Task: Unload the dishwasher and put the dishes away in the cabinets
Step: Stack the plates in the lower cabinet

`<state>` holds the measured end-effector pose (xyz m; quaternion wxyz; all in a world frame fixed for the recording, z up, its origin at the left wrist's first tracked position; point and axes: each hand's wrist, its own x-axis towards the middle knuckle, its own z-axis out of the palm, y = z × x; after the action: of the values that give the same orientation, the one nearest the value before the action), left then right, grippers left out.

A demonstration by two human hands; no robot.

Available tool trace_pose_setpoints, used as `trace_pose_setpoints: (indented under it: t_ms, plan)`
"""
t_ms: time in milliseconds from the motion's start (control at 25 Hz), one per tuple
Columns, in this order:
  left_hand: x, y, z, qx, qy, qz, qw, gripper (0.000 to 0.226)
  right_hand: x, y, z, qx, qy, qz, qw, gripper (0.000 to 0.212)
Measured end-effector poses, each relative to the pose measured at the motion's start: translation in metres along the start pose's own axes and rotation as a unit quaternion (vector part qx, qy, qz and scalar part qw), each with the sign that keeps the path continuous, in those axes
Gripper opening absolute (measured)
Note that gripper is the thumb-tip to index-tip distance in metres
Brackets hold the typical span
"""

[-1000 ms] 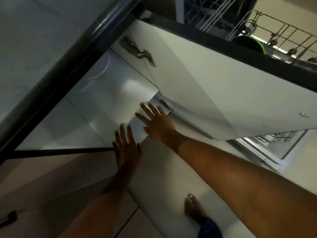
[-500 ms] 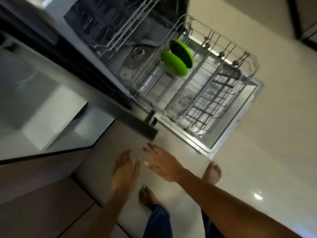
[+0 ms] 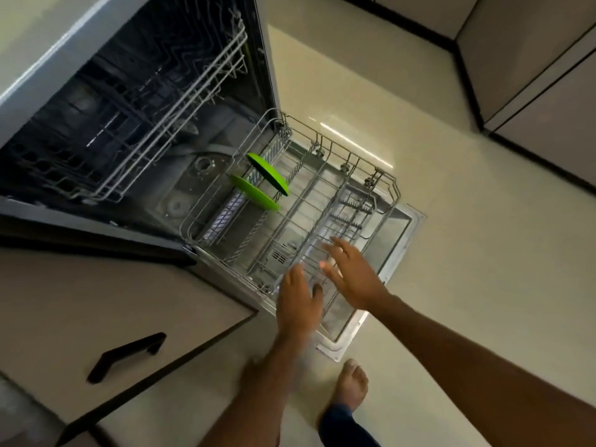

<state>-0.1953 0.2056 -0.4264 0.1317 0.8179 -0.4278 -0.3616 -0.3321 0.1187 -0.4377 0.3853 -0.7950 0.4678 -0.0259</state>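
Nearly done, judging by the racks: the lower rack, pulled out at frame centre, holds only two green plates standing on edge at its upper left, and the upper rack looks bare. Both hands, left and right, hover over the rack's near end, fingers spread, holding nothing. Count: two plates, two racks, two hands.
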Motion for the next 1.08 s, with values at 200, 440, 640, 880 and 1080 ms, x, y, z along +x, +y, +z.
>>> trace_pose_setpoints:
  t_ms: [200, 440, 640, 880, 1080]
  plan:
    - [0.091, 0.017, -0.033, -0.009, 0.119, -0.066, 0.991, 0.074, 0.08, 0.004, -0.036, 0.02, 0.041, 0.008, 0.999, 0.069]
    - [0.174, -0.002, -0.067, -0.005, 0.18, -0.115, 0.977, 0.08, 0.153, -0.002, -0.032, -0.051, 0.016, -0.014, 0.998, 0.067]
    - [0.239, -0.014, -0.094, -0.126, 0.17, -0.184, 0.96, 0.098, 0.241, -0.026, -0.01, -0.015, -0.012, -0.001, 1.0, 0.062]
    - [0.307, -0.03, -0.085, -0.192, 0.125, -0.244, 0.943, 0.081, 0.327, -0.046, 0.02, -0.001, -0.048, 0.042, 0.998, 0.063]
    - [0.333, -0.018, -0.072, -0.26, 0.15, -0.319, 0.899, 0.051, 0.354, -0.048, 0.042, 0.027, -0.02, 0.091, 0.995, 0.059]
